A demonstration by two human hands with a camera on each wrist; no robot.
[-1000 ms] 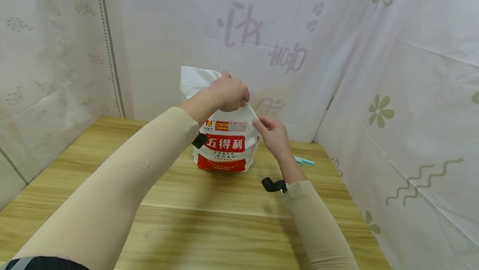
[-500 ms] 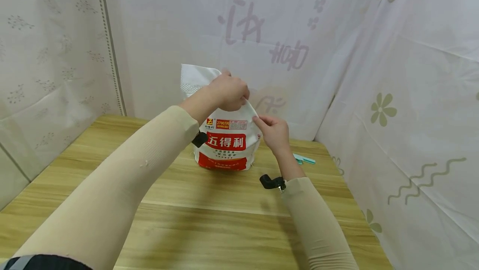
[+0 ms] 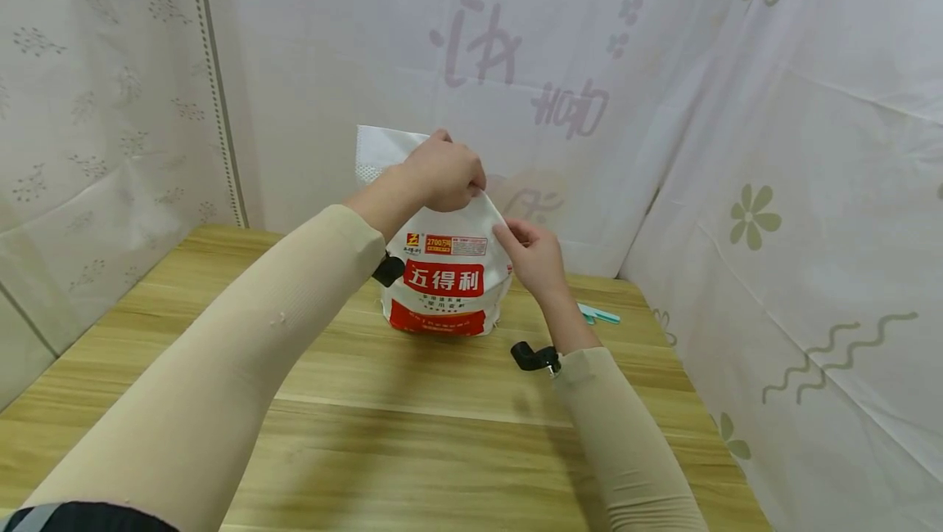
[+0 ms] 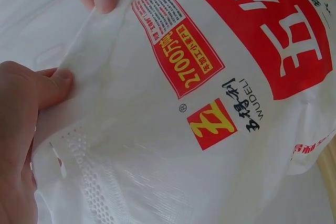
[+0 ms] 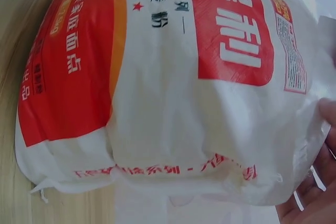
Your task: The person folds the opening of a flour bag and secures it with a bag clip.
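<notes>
A white flour bag (image 3: 445,277) with red panels and printed lettering stands upright on the wooden table. Its top left corner rises above my left hand (image 3: 446,173), which grips the upper edge; in the left wrist view the thumb of that left hand (image 4: 21,98) presses the white fabric near a band of small perforations. Lower down on the right edge, my right hand (image 3: 536,260) pinches the bag between thumb and fingers. From the right wrist view, the right hand (image 5: 315,182) shows at the bag's side, and the bag's base (image 5: 68,166) rests on the wood.
A light teal plastic item (image 3: 600,314) lies on the table (image 3: 354,450) to the right of the bag, partly behind the right forearm. Patterned white curtains (image 3: 317,65) enclose the table at the back and on both sides.
The left hand has shifted slightly up and left along the bag's top edge. The right hand has moved a little up and left, still pinching the edge. The bag stays in place.
</notes>
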